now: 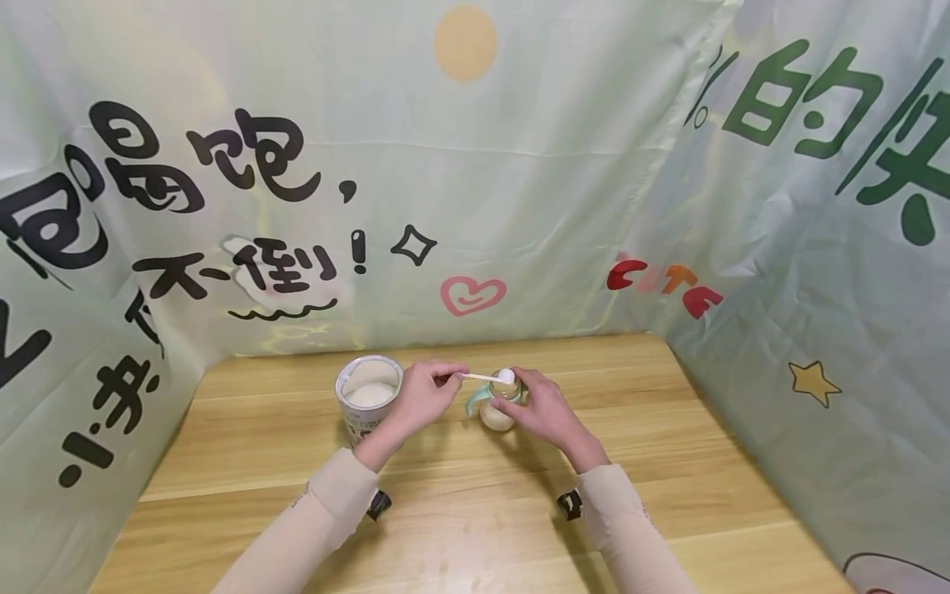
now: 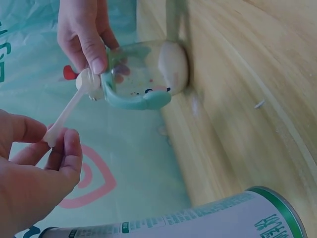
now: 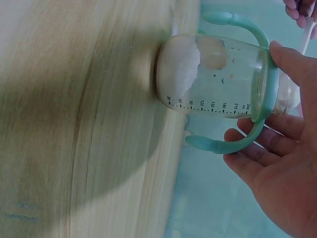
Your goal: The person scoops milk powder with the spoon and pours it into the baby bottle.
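Note:
With thumb and fingertips my left hand (image 1: 425, 400) pinches the handle of a white scoop (image 2: 67, 111). The scoop's head, heaped with white powder in the head view, is at the mouth of a clear baby bottle (image 3: 223, 87). My right hand (image 1: 547, 414) grips that bottle around its neck, thumb on one side and fingers on the other. The bottle stands upright on the table, with a mint-green two-handled collar (image 2: 110, 84) and printed measuring marks. Pale powder (image 3: 179, 67) fills its lower part. An open can (image 1: 364, 422) of pale powder stands beside my left hand.
The wooden table (image 1: 460, 528) carries the can at left and the bottle near the middle. Printed cloth walls (image 1: 549, 247) close off the back and both sides. A small white speck (image 2: 259, 104) lies on the wood in the left wrist view.

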Demonstrator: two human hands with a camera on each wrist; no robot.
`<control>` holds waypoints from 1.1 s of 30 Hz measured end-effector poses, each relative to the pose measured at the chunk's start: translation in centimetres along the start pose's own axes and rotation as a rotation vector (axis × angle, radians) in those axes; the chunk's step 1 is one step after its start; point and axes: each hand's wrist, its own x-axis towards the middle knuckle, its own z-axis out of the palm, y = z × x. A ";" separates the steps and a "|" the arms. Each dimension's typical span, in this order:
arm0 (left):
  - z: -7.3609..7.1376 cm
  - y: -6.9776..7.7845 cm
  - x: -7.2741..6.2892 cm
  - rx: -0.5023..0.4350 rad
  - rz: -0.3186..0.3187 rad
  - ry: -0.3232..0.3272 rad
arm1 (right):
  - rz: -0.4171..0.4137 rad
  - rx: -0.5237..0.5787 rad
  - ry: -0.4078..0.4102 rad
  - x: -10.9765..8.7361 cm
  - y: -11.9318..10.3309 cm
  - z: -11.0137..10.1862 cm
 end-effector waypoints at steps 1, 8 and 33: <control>0.0 0.0 0.0 0.003 0.005 -0.007 | -0.002 -0.002 0.001 0.0 0.0 0.0; -0.1 -0.1 -0.1 0.028 0.004 -0.038 | 0.006 -0.008 0.001 0.0 0.0 0.1; -0.3 0.5 0.1 -0.042 -0.024 0.006 | -0.015 0.006 0.025 0.0 -0.1 -0.2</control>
